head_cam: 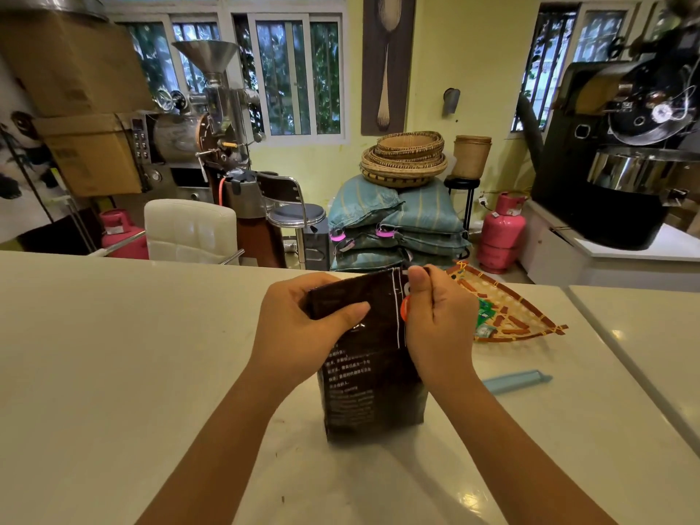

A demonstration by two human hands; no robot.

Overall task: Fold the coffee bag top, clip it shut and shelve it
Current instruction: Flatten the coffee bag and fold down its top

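Yellow-green walls (473,70) hold barred windows (288,77) showing daylight and foliage. A white padded chair (189,229) and a bar stool (291,206) stand behind the pale counter (113,354).

1 bag (369,369), 1 clip (517,380) (blue)

Soft window daylight, bowed edges

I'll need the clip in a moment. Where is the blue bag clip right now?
The blue bag clip lies flat on the white counter, right of the coffee bag, beyond the right forearm and nearer than the woven tray.
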